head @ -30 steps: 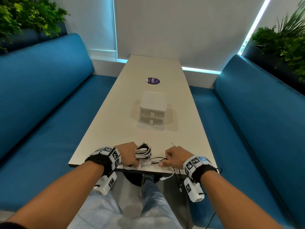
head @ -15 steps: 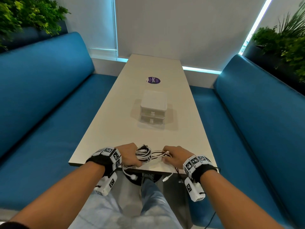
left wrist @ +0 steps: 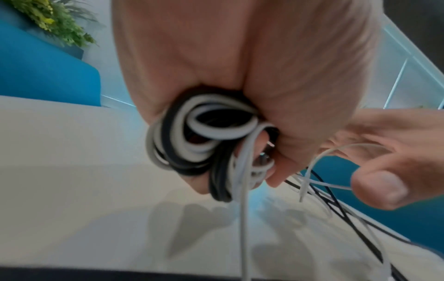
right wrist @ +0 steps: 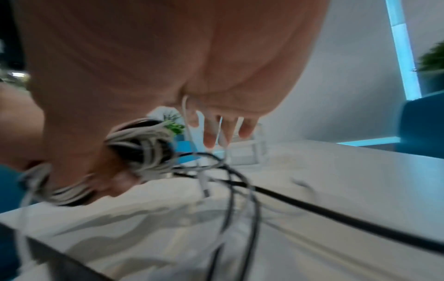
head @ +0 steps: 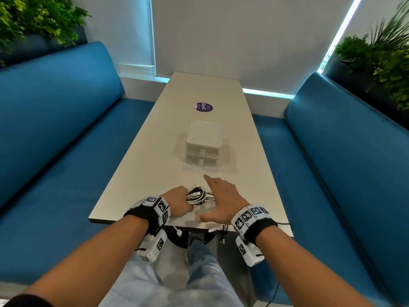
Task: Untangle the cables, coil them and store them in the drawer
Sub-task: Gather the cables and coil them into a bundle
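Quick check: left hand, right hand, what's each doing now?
Left hand: gripping the bundle of black and white cables.
Right hand: open, fingers straight, gripping nothing.

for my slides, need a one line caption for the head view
Left hand grips a black-and-white cable bundle at the table edge; open right hand reaches toward the closed drawer unit.

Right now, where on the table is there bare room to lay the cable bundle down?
The table is bare between the drawer unit and the hands, and along both long edges beside the unit. Beyond the purple sticker it is bare too. The near edge is crowded: left hand grips the cable bundle, right hand open above loose ends.
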`<state>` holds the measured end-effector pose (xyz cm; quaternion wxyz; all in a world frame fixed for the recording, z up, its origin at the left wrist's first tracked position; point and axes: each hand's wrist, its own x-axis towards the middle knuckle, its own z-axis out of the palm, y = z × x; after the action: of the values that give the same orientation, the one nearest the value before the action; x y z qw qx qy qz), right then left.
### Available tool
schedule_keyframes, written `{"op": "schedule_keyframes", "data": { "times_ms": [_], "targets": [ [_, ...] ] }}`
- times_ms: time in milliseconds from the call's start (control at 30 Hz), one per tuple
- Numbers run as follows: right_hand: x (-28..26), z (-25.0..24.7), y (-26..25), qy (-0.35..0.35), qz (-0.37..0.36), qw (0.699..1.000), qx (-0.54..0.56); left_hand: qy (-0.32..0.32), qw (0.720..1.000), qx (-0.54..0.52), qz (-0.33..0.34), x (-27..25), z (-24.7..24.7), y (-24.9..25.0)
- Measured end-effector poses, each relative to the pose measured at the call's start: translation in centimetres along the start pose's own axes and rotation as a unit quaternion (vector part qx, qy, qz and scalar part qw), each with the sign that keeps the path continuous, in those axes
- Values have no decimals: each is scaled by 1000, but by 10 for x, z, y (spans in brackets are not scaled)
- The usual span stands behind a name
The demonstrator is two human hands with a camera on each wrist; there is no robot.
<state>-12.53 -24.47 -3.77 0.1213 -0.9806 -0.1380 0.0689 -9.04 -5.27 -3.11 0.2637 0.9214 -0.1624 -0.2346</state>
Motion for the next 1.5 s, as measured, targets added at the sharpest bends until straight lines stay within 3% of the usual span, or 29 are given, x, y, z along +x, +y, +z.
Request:
{"op": "schedule_keyframes", "data": {
  "times_ms": [100, 267, 433, 600, 867, 1067, 1167, 1300, 1500],
  "targets": [
    [5, -1, -20, 46, -38, 998, -22, 2, 1000, -18, -18, 3, 1, 7],
    [5, 8, -37, 99, -5, 994, -34, 19, 998, -27, -45, 7, 2, 5],
    [1, 21, -36, 68, 55, 996, -26, 4, 998, -30, -63, 7, 2, 2],
    [-2, 30, -37, -23, 89, 995, -23, 16, 994, -57, -88, 9, 9, 4],
    [4, 45, -39, 12, 112, 993, -20, 17, 989, -109, -101, 10, 15, 5],
    [4, 43, -33, 31, 86, 995, -37, -39, 991, -81, -98, 6, 11, -1],
    [6, 40, -26, 31, 78, 996, -41, -84, 992, -34, -82, 1, 4, -3],
    [11, 34, -16, 37, 72, 996, -40, -166, 982, -55, -68, -6, -4, 1],
    [7, 26, 0, 11, 65, 995, -73, -142, 988, 31, -43, -12, -9, 13]
  ]
}}
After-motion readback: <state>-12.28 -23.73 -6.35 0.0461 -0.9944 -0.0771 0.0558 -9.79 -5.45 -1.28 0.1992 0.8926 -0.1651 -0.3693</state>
